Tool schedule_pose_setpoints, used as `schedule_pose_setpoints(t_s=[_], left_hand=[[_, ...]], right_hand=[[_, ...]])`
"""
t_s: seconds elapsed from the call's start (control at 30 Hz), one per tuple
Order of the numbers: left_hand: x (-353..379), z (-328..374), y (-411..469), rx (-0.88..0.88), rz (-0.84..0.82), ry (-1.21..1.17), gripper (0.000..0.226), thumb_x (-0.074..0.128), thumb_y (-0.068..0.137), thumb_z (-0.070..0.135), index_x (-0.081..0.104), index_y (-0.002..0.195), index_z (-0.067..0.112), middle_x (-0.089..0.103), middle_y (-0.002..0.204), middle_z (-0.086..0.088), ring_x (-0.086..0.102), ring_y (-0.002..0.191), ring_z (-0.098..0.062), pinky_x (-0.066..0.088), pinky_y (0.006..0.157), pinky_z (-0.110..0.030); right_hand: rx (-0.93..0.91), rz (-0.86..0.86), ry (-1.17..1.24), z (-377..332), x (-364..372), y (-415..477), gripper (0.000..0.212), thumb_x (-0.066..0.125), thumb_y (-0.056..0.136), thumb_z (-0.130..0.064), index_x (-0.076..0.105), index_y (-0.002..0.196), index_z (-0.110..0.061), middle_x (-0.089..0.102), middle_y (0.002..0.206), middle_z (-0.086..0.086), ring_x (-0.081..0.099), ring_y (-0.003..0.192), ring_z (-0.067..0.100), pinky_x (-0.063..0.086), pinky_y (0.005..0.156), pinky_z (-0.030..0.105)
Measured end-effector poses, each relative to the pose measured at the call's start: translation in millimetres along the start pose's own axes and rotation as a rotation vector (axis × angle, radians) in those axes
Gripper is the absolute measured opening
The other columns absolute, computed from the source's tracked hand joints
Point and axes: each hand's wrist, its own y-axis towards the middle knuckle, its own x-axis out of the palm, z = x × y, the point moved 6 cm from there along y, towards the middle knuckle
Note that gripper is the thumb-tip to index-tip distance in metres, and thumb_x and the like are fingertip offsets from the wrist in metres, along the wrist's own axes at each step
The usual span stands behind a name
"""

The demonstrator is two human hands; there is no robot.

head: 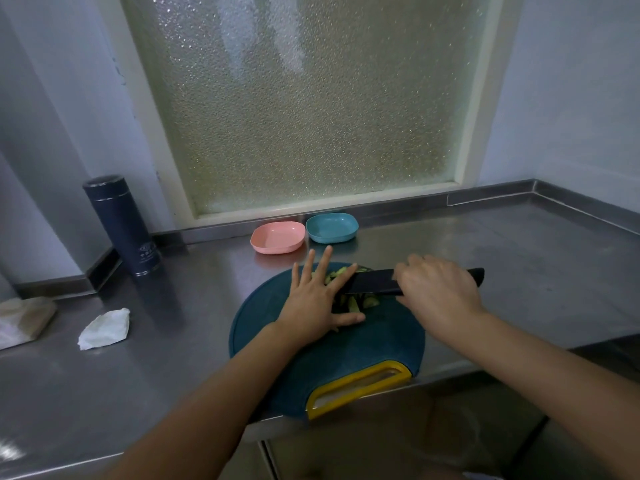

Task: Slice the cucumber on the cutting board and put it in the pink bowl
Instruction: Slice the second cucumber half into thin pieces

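A person works at a steel tabletop (145, 382) under a frosted window. The left grip (311, 303) is released, its fingers straight and spread, pressing flat on the cut cucumber pieces (353, 303). These lie on the far part of a round teal cutting board (329, 362) with a yellow handle. The right grip (436, 292) is curled around a black knife (370, 284), whose blade meets the pieces. A pink bowl (277, 239) sits just beyond the board, beside a blue bowl (331, 228). Left of the board are a dark flask (121, 225) and a crumpled tissue (104, 329).
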Motion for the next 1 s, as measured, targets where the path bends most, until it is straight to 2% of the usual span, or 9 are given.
schedule_pose_setpoints(t_s=[0.1,0.3,0.4,0.5,0.63,0.7,0.83,0.9,1.0], left_hand=[[1.6,-7.2,1.8,-0.035,-0.017,-0.020,0.084,0.038,0.078,0.076,0.000,0.146,0.043,-0.021,0.155,-0.005,-0.025,0.140,-0.032,-0.010,0.113,-0.053],[7.3,-18.9,2.8,-0.056,-0.108,-0.021,0.080,0.032,0.080,0.075,0.013,0.148,0.036,-0.016,0.156,-0.004,-0.025,0.139,-0.033,-0.013,0.111,-0.054],[7.2,-23.0,0.8,-0.023,-0.148,-0.053,0.080,0.028,0.079,0.075,0.017,0.148,0.034,-0.015,0.157,-0.003,-0.026,0.139,-0.031,-0.014,0.111,-0.053],[-1.2,-28.6,-5.0,-0.036,-0.117,-0.196,0.075,0.017,0.080,0.071,0.022,0.146,0.035,-0.009,0.157,-0.003,-0.022,0.141,-0.027,-0.012,0.112,-0.047],[-23.1,-43.6,-17.3,-0.123,0.099,-0.298,0.038,0.036,0.098,0.040,0.053,0.130,0.028,0.013,0.157,0.000,-0.004,0.145,-0.026,0.002,0.116,-0.037],[-31.1,-49.9,-23.7,-0.168,0.153,-0.384,0.032,0.046,0.096,0.033,0.062,0.121,0.022,0.023,0.154,0.001,0.004,0.144,-0.024,0.009,0.115,-0.034],[-37.3,-52.6,-26.6,-0.214,0.190,-0.584,0.024,0.062,0.088,0.020,0.069,0.110,0.012,0.038,0.147,-0.003,0.024,0.140,-0.020,0.020,0.110,-0.027],[-36.5,-56.1,-26.5,-0.282,0.245,-0.724,0.019,0.068,0.083,0.014,0.073,0.101,0.011,0.049,0.139,-0.006,0.043,0.127,-0.018,0.036,0.097,-0.022],[-33.6,-58.7,-29.2,-0.384,0.274,-0.810,0.007,0.075,0.075,0.013,0.074,0.082,0.013,0.061,0.118,-0.001,0.055,0.098,-0.007,0.040,0.079,-0.018]], right_hand=[[-0.007,0.010,0.015,8.3,-7.5,-6.6,0.023,0.050,0.096,-0.033,0.056,0.111,-0.016,0.056,0.109,0.002,0.057,0.096,0.018,0.034,0.063,0.027],[-0.017,-0.003,0.027,26.5,-13.0,-22.9,0.024,0.050,0.096,-0.037,0.056,0.112,-0.020,0.057,0.107,-0.001,0.059,0.092,0.016,0.037,0.062,0.025],[0.009,-0.013,0.051,37.7,-13.8,-30.2,0.023,0.051,0.095,-0.038,0.057,0.109,-0.021,0.056,0.101,-0.002,0.057,0.084,0.013,0.039,0.060,0.024],[0.059,-0.028,0.115,51.3,-15.1,-33.1,0.026,0.052,0.093,-0.046,0.059,0.101,-0.023,0.053,0.088,-0.006,0.051,0.073,0.011,0.040,0.057,0.023],[0.153,-0.059,0.283,55.2,-10.1,-34.4,0.034,0.053,0.089,-0.054,0.063,0.088,-0.022,0.055,0.072,-0.006,0.055,0.065,0.012,0.040,0.049,0.024],[0.174,-0.107,0.428,46.0,-1.1,-33.6,0.036,0.053,0.089,-0.053,0.061,0.083,-0.018,0.057,0.068,-0.002,0.055,0.060,0.013,0.041,0.051,0.028],[0.204,-0.134,0.599,25.5,10.2,-32.4,0.037,0.054,0.091,-0.049,0.051,0.069,-0.020,0.049,0.062,-0.002,0.046,0.053,0.010,0.028,0.046,0.025],[0.228,-0.117,0.668,18.8,14.4,-34.6,0.037,0.056,0.090,-0.047,0.047,0.064,-0.022,0.047,0.060,-0.003,0.044,0.052,0.008,0.025,0.045,0.023],[0.274,-0.103,0.800,12.6,23.2,-40.4,0.038,0.059,0.090,-0.044,0.048,0.062,-0.021,0.046,0.057,-0.002,0.044,0.050,0.010,0.026,0.045,0.023]])
